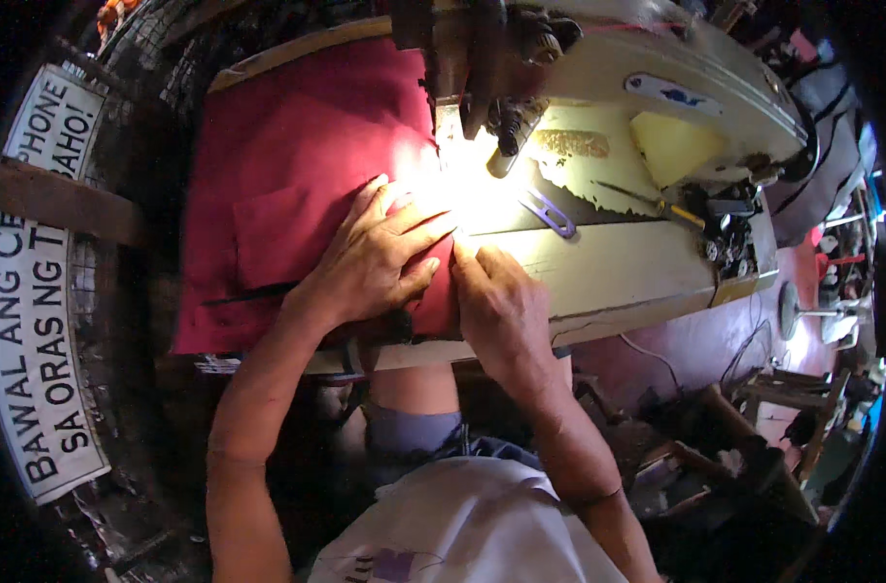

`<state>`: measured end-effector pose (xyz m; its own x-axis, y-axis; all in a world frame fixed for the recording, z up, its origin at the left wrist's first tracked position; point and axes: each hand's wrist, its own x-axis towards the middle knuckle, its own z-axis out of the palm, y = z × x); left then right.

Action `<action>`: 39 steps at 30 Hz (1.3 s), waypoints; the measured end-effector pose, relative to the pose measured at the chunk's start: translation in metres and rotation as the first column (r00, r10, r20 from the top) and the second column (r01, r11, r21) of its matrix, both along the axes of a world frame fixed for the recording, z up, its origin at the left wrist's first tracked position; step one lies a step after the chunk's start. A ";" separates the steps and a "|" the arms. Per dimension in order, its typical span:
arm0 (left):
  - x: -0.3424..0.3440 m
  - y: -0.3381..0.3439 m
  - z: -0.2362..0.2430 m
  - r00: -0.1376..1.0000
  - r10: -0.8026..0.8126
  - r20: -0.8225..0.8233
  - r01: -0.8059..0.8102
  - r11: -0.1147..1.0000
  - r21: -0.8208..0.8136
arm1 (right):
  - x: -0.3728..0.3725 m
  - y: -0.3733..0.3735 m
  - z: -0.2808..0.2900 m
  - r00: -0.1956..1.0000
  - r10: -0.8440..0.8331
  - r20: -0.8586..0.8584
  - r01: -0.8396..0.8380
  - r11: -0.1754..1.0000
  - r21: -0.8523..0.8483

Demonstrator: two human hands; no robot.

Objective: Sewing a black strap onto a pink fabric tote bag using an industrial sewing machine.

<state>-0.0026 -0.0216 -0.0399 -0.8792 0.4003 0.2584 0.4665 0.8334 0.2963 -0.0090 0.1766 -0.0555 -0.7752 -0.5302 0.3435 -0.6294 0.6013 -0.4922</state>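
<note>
A large piece of dark red fabric point(297, 146) covers the left part of a sewing machine table, with a folded section near its lower left. On it my left hand point(370, 257) lies with fingers spread, the fingertips close to the brightly lit needle area. My right hand point(506, 311) is closed at the fabric's right edge, pinching it just in front of the needle area. Over the fabric edge stands the sewing machine point(754, 107), its head at the top and its arm running right. Strong glare hides the needle and presser foot.
A slim purple slotted tool point(550, 212) lies right of the needle area. Farther right are a yellow-handled screwdriver point(681, 214) and small metal parts point(720, 251). White lettered signs point(34, 340) hang at the left. Wooden pieces point(754, 457) clutter the lower right.
</note>
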 end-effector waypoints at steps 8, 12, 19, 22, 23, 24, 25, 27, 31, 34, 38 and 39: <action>-0.006 -0.009 0.001 0.997 0.007 0.083 -0.007 1.000 -0.003 | -0.008 -0.005 0.005 1.000 0.011 -0.005 -0.011 0.997 0.077; -0.025 -0.013 0.000 0.998 -0.006 -0.069 0.006 1.000 -0.001 | -0.022 -0.014 0.003 1.000 -0.013 0.016 0.012 0.994 0.108; -0.039 -0.020 -0.002 0.994 -0.038 -0.098 0.053 0.986 0.159 | -0.029 -0.019 0.001 0.999 -0.017 0.029 0.015 0.998 0.057; -0.045 -0.022 -0.004 0.989 -0.051 -0.141 0.076 0.981 0.179 | -0.033 -0.023 0.001 0.999 -0.030 0.023 0.028 0.998 0.056; -0.047 -0.023 -0.004 0.983 -0.049 -0.178 0.085 0.976 0.199 | -0.034 -0.025 0.000 0.999 -0.039 0.025 0.037 0.997 0.065; -0.051 -0.025 -0.003 0.976 -0.082 -0.201 0.113 0.982 0.150 | -0.037 -0.026 0.001 0.999 -0.037 0.034 0.035 0.998 0.061; -0.054 -0.027 0.000 0.972 -0.106 -0.211 0.129 0.986 0.101 | -0.040 -0.027 0.001 0.998 -0.043 0.043 0.040 0.996 0.081; -0.053 -0.030 0.010 0.994 -0.105 -0.012 0.106 0.988 0.113 | -0.040 -0.026 0.002 0.996 -0.056 0.071 0.049 0.994 0.095; -0.023 -0.031 0.042 0.998 -0.062 0.023 0.058 0.988 0.143 | -0.012 -0.006 0.009 0.985 -0.113 0.129 0.110 0.994 0.031; 0.016 -0.015 0.054 0.991 0.002 -0.137 0.000 1.000 0.014 | 0.013 0.010 0.014 0.967 -0.175 0.186 0.194 0.977 -0.085; 0.044 0.012 0.042 0.992 0.043 -0.116 -0.047 0.998 -0.030 | 0.023 0.021 0.014 0.964 -0.147 0.220 0.165 0.984 -0.068; 0.046 0.017 0.035 0.994 0.067 -0.086 -0.071 0.997 -0.043 | 0.023 0.021 0.014 0.968 -0.123 0.217 0.143 0.986 -0.081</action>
